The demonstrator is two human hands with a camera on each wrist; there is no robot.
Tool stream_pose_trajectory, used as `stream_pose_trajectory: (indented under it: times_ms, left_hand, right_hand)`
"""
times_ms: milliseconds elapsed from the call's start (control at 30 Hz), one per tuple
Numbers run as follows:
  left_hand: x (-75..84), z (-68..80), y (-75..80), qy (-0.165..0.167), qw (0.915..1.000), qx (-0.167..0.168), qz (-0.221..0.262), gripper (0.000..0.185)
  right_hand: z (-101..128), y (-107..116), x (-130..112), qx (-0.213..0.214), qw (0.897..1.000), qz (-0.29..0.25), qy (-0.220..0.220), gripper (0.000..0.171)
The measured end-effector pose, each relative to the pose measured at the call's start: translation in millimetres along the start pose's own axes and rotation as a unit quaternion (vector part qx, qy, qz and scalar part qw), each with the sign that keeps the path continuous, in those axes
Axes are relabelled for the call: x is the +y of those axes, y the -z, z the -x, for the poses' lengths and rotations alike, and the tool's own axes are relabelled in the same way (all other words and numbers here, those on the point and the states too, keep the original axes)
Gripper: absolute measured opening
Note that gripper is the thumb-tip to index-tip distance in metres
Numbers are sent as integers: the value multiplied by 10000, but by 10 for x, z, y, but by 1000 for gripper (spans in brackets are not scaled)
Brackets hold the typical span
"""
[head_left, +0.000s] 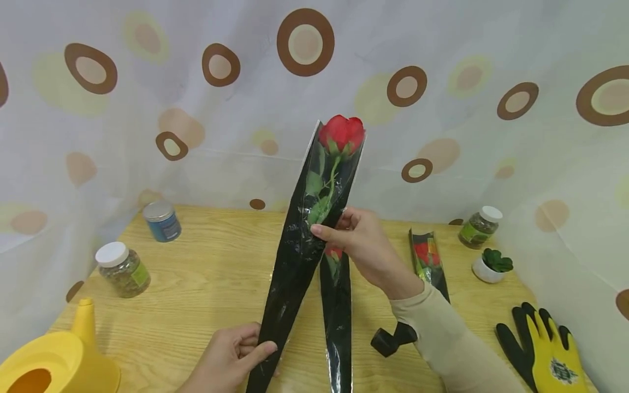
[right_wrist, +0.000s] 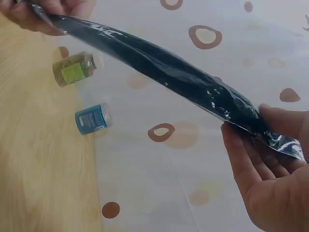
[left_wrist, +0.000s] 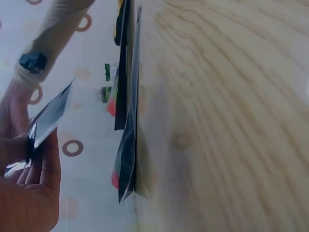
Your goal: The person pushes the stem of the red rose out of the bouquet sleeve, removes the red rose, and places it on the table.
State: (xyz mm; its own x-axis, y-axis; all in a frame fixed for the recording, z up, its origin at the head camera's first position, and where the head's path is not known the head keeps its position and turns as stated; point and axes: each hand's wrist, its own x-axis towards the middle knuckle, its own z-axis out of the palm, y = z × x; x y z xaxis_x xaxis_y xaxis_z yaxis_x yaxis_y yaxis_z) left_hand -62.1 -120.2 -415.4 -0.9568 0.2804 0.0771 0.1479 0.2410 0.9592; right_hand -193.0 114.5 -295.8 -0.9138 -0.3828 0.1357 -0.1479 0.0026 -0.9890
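You hold a wrapped rose [head_left: 314, 218] upright at the centre of the head view, its red bloom near the top of the black sleeve and its narrow end low in the frame. Your left hand [head_left: 228, 357], at the bottom centre, pinches that narrow end: the thumb lies across the front of the sleeve and the other fingers curl behind it. Your right hand [head_left: 366, 248], just right of centre, grips the sleeve about halfway up, below the bloom, with the thumb on the front and the fingers [head_left: 350, 217] wrapped round its right edge. In the right wrist view the sleeve runs from the upper left down to the right edge, passing between that thumb and those fingers.

A second rose [head_left: 336, 305] in the same wrapping lies flat on the tabletop [head_left: 206, 284] just behind the held one, and a third rose [head_left: 428, 262] lies to the right, past your right sleeve. At the left sit a yellow watering can [head_left: 54, 360], a white-lidded jar [head_left: 122, 269] and a blue jar [head_left: 162, 220]. At the right are another jar [head_left: 479, 226], a small potted plant [head_left: 492, 264] and a yellow and black glove [head_left: 545, 346].
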Motion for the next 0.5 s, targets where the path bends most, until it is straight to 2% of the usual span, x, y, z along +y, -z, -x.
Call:
stream_pose_trajectory:
  times_ms: [133, 200, 300, 400, 467, 500]
  left_hand:
    - [59, -2, 4, 448, 9985, 241, 186, 29]
    - [79, -2, -14, 605, 9962, 173, 599, 27]
    - [109, 1, -38, 805, 9882, 14, 1300, 27]
    - [150, -2, -58, 832, 9835, -76, 1607, 32]
    - [181, -6, -67, 743, 9846, -93, 1582, 36]
    - [201, -16, -71, 713, 9872, -21, 1425, 36]
  right_hand:
    - [36, -36, 1, -320, 9983, 415, 235, 17]
    - [57, -68, 10, -242, 9967, 700, 321, 20]
    - [93, -124, 43, 12, 9935, 1054, 434, 26]
    - [129, -186, 94, 136, 9925, 1126, 456, 23]
    - [152, -220, 131, 89, 9938, 1042, 380, 23]
    - [161, -238, 150, 31, 9946, 987, 316, 22]
